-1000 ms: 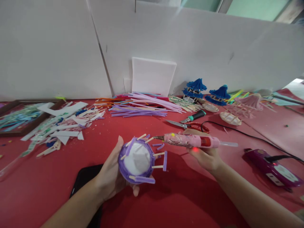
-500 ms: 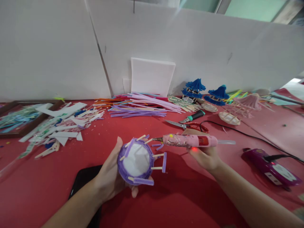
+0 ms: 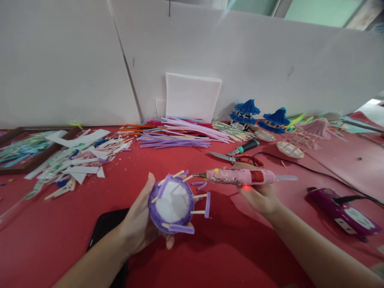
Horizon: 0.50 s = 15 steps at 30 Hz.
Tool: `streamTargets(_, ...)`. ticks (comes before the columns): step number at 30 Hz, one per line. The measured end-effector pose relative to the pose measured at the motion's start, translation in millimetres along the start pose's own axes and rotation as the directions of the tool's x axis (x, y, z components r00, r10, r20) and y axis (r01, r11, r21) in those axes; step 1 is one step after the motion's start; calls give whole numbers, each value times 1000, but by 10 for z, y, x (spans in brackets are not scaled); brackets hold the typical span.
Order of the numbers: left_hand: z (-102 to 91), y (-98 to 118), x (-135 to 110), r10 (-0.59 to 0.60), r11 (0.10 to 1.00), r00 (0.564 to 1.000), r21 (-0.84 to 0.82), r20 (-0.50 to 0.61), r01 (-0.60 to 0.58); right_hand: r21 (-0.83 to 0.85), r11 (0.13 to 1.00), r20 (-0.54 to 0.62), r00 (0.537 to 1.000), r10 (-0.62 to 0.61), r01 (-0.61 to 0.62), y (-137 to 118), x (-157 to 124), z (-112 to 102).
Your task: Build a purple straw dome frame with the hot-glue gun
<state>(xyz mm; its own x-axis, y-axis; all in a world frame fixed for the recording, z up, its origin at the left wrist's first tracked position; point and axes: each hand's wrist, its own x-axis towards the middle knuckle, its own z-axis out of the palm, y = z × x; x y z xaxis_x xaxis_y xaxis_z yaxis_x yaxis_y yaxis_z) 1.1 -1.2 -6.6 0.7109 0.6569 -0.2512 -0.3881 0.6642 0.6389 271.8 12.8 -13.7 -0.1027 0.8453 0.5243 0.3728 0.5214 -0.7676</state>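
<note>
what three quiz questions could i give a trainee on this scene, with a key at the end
1. Fill in: the left grip holds a round piece with a ____ rim.
2. Multiple choice: what does the right grip hold?
a) scissors
b) pink glue gun
c) phone
3. True or false: the blue-roofed models stand at the left edge of the picture.

Key: 1 purple; 2 b; 3 false

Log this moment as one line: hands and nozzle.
left hand: holds purple-rimmed white base | right hand: holds pink glue gun | nozzle: by tip of pale stick on base, contact unclear
</note>
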Motion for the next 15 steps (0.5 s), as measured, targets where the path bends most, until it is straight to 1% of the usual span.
streamTargets(2,3,0,0,4,1000,1000,-7,-4,-4,-14,1000,-11,1000,-13,13,-5,7,-2)
streamTargets(8,3,4,-15,13,1000,1000,-15,3,-13,-25,994,-12,994,-110,110,-34,31,-3)
streamTargets(15,-30,-10,5,47,999,997,-26,57,-46,-42,991,47,991,-128,130,-36,37,-15)
